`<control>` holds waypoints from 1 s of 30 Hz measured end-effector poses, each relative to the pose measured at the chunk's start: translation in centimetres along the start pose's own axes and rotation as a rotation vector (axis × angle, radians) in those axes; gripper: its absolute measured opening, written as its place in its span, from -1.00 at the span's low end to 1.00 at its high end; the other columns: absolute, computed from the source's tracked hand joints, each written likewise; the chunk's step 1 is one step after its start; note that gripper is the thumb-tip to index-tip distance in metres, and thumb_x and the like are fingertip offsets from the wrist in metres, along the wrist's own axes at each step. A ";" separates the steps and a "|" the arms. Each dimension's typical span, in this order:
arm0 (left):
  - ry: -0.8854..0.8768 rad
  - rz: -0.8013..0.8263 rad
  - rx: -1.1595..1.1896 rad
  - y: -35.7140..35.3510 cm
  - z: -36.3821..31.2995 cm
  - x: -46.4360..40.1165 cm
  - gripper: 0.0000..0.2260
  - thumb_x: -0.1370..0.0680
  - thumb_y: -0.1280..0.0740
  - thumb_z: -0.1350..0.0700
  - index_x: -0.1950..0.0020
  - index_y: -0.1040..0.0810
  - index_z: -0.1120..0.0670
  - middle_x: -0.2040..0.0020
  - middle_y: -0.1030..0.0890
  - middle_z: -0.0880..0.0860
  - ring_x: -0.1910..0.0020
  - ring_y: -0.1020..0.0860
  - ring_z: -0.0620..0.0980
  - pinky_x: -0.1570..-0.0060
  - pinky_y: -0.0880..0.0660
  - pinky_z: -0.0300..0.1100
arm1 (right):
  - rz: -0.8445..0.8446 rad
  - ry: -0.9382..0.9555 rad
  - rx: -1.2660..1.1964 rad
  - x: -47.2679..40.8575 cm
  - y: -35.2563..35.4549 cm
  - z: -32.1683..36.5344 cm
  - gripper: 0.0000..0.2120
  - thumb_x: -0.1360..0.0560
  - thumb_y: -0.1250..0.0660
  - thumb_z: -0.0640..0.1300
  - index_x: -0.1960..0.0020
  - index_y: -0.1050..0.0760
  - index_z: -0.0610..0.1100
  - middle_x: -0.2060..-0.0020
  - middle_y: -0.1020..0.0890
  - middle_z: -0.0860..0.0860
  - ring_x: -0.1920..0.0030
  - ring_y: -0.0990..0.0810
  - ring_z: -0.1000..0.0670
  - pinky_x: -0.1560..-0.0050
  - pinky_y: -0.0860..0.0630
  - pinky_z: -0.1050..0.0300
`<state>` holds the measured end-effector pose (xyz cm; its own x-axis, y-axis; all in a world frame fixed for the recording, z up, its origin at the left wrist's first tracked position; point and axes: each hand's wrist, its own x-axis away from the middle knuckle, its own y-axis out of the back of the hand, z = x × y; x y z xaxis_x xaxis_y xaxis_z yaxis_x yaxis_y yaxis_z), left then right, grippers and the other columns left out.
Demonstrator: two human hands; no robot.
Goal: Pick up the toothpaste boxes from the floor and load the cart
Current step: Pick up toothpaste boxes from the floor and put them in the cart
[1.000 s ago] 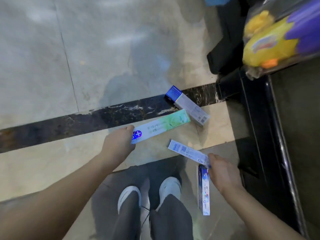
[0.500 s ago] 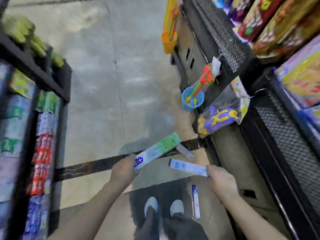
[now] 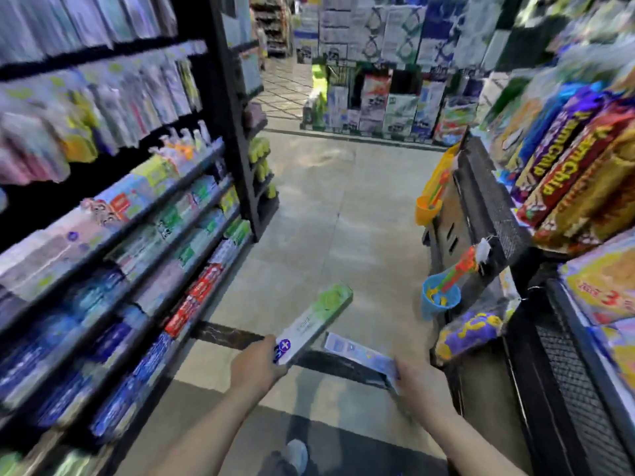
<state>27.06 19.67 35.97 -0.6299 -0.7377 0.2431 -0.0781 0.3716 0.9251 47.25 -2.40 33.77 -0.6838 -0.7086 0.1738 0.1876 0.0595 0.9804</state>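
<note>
Fingers of the left hand [image 3: 256, 367] are wrapped round the near end of a green-and-white toothpaste box [image 3: 314, 323], which juts away from the wrist, up and to the right, its long axis slanting toward the aisle ahead. Fingers of the right hand [image 3: 414, 381] pinch the near end of a pale blue toothpaste box [image 3: 359, 355], whose long axis runs up and to the left, so its far end lies just beside the green box without clearly touching it. Both boxes are held clear of the floor [image 3: 326, 242], in front of the body, between the shelf of toothpaste [image 3: 154, 269] on the left and the black rack [image 3: 488, 214] with hanging toys on the right. No cart shows anywhere in view, so which hand is nearer to it cannot be judged; finding it looks like the next need. The picture is smeared, print on the boxes is unreadable, and any boxes remaining on the floor are out of sight below the arms.
</note>
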 end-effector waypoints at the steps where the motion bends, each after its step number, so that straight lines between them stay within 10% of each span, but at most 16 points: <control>1: 0.043 -0.008 0.020 0.0 1.0 1.8 -0.75 -0.42 -0.34 -0.07 0.12 -0.30 -0.01 0.02 -0.61 0.03 0.00 -0.57 0.08 0.28 -0.27 -0.14 | -0.034 0.071 0.089 0.7 0.5 1.0 -0.78 -0.23 -0.51 -0.06 0.21 -0.49 -0.01 0.34 -0.62 -0.02 0.30 -0.65 -0.04 0.42 -0.30 0.18; 6: 0.279 -0.091 0.075 1.0 7.2 12.9 -0.75 -0.40 -0.35 -0.05 0.15 -0.30 0.01 0.08 -0.59 0.03 0.03 -0.56 0.08 0.29 -0.28 -0.14 | 0.076 0.298 0.137 4.4 1.3 7.4 -0.83 -0.51 -0.13 -0.16 -0.07 -0.41 -0.02 -0.05 -0.59 0.00 -0.09 -0.58 -0.09 0.15 -0.36 0.10; 18: 0.862 -0.315 0.098 2.1 31.4 46.0 -0.67 -0.45 -0.31 -0.17 -0.11 -0.48 -0.01 -0.11 -0.62 0.03 -0.12 -0.56 0.07 0.06 -0.45 -0.13 | 0.021 0.842 0.153 20.7 -1.1 34.2 -0.96 -0.51 -0.15 -0.04 0.07 -0.36 0.03 -0.01 -0.62 -0.01 -0.07 -0.60 -0.09 0.14 -0.42 0.09; 30: 1.329 -0.161 0.119 -3.9 43.3 83.9 -0.58 -0.46 -0.30 -0.27 -0.07 -0.47 0.04 -0.07 -0.60 0.07 -0.11 -0.56 0.09 0.03 -0.47 -0.11 | 0.057 1.377 0.198 50.3 -9.3 59.1 -0.82 -0.51 -0.19 -0.06 -0.08 -0.45 -0.07 -0.04 -0.63 -0.05 -0.08 -0.60 -0.13 0.05 -0.50 0.06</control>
<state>-58.90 -19.24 40.14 0.6093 -0.7364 0.2940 -0.1885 0.2256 0.9558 -30.50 2.95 38.87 0.5795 -0.8092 0.0973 0.0101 0.1265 0.9919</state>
